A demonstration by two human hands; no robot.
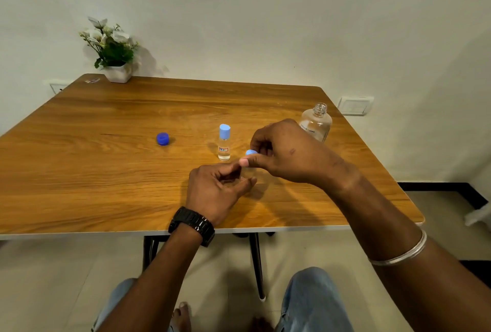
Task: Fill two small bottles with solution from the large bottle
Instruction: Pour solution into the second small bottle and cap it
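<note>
So from my feed here, both hands are working right in front of the capped small bottle (224,142), which I'll use as my reference point. That one stands upright on the wooden table (106,172), light blue cap on, clear liquid visible in the lower part, a little red-and-white label on it.

Just to the near-right of it is the second small bottle (246,174), mostly hidden between the fingers. My left hand (215,190) has its fingers and thumb curled round the glass body, a narrow grip, holding it on or just above the table; I can't tell which. My right hand (281,150) comes in from above and pinches the light blue cap (250,152) at the top of that bottle between thumb and fingertips. Whether the cap is fully seated I honestly can't make out, too much finger in the way.

The large bottle (316,123) sits to the far right of the capped one, behind my right hand, upright with its neck open. Its dark blue cap (163,138) lies on the table well off to the left of the capped bottle.

Far back-left of it, at the table corner, there's a white pot of flowers (111,52). Black watch (194,225) on the left wrist, silver bangle (401,252) on the right forearm.
</note>
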